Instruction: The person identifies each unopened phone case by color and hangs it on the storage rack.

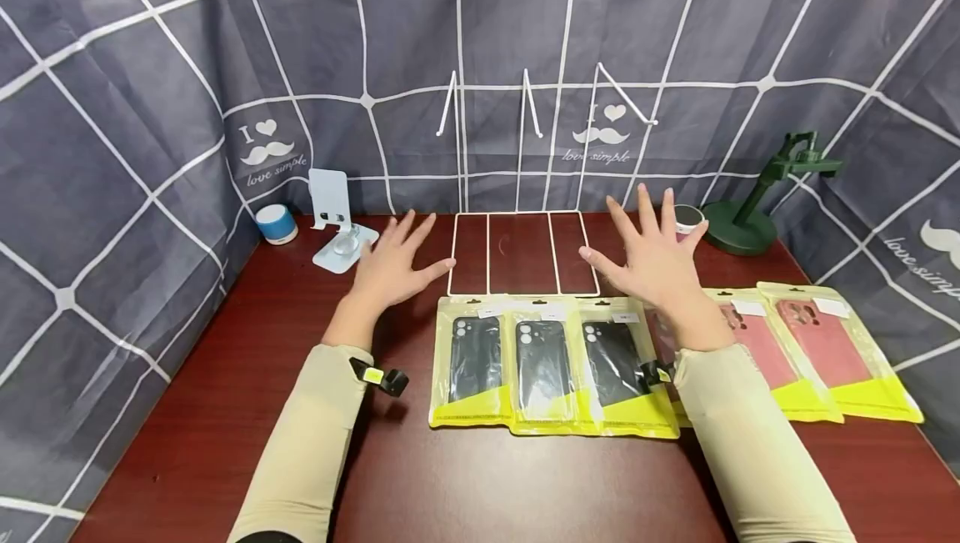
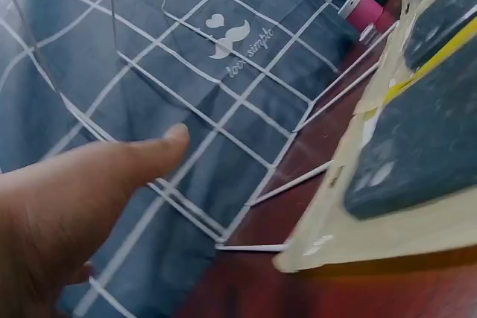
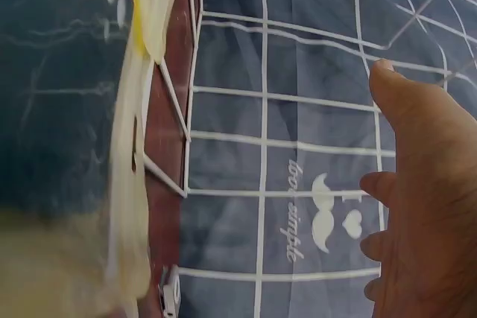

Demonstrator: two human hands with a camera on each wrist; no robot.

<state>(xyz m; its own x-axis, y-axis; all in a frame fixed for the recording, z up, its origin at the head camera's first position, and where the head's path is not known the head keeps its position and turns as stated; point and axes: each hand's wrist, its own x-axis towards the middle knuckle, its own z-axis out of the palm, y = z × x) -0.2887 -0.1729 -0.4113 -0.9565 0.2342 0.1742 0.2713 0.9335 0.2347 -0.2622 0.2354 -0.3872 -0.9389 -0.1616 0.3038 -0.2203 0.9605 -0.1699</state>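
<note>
Both hands hover with fingers spread on either side of a white wire rack [image 1: 522,213], whose three upright prongs stand against the cloth. My left hand [image 1: 393,263] is at the rack's left, near a pale blue phone stand [image 1: 330,197], and holds nothing. At the rack's right, my right hand [image 1: 656,263] is also empty. Three clear pouches with yellow bottoms and dark phone cases [image 1: 542,364] lie overlapping in front of the rack. More pouches with pink phone cases [image 1: 821,343] lie to the right, partly hidden by the right forearm.
A blue-and-white round container [image 1: 276,224] stands at the back left. Behind the right hand is a white-topped pink container [image 1: 687,218], partly covered. A dark green stand [image 1: 742,226] is at the back right. Grey checked cloth [image 1: 300,51] hangs around the reddish-brown table [image 1: 202,409].
</note>
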